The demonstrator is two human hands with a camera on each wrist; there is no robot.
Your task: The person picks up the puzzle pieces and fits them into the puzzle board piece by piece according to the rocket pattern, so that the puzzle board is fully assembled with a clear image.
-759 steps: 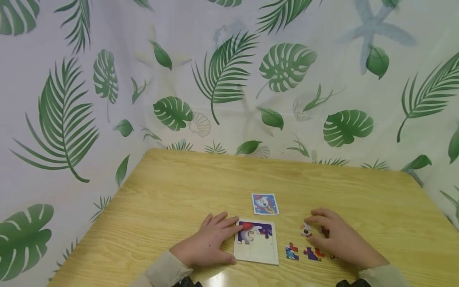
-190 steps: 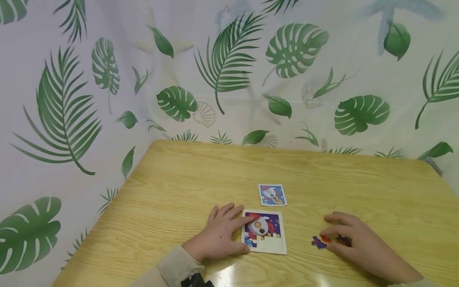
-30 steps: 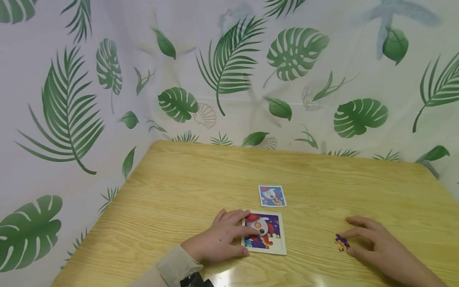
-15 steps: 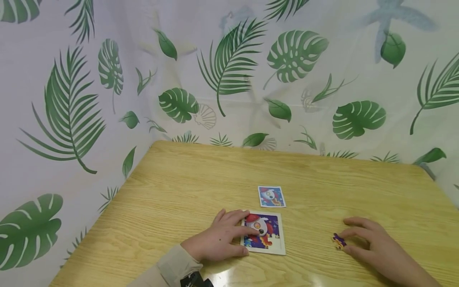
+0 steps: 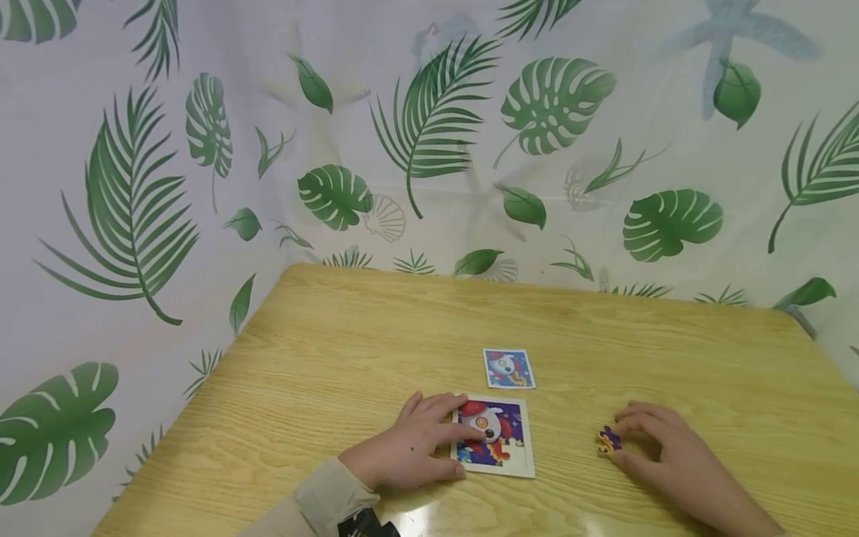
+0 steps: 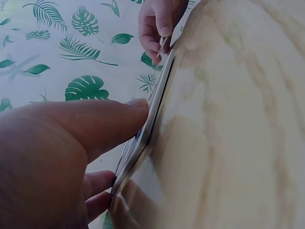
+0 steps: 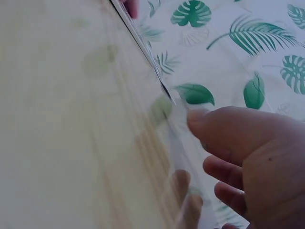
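A square jigsaw puzzle board [image 5: 527, 449] with a white frame lies on the table, mostly filled with a rocket picture; a pale gap shows at its lower right. My left hand [image 5: 406, 451] rests across the board's left side, fingers spread, index finger over the picture and thumb near the lower left corner. To the right, my right hand [image 5: 671, 459] pinches a purple and orange puzzle piece [image 5: 609, 440] between thumb and fingers. In the left wrist view the board [image 6: 162, 86] appears edge-on, with the right hand [image 6: 159, 21] beyond its far end, holding the piece.
A small picture card [image 5: 509, 368] with the same rocket design lies just behind the board. The wooden table [image 5: 376, 335] reaches back to a white curtain [image 5: 443, 224] printed with green leaves.
Over the last second my right hand has carried the puzzle piece left toward the board. Since the oldest frame, several pieces have gone from the table into the board. My left hand stays there.
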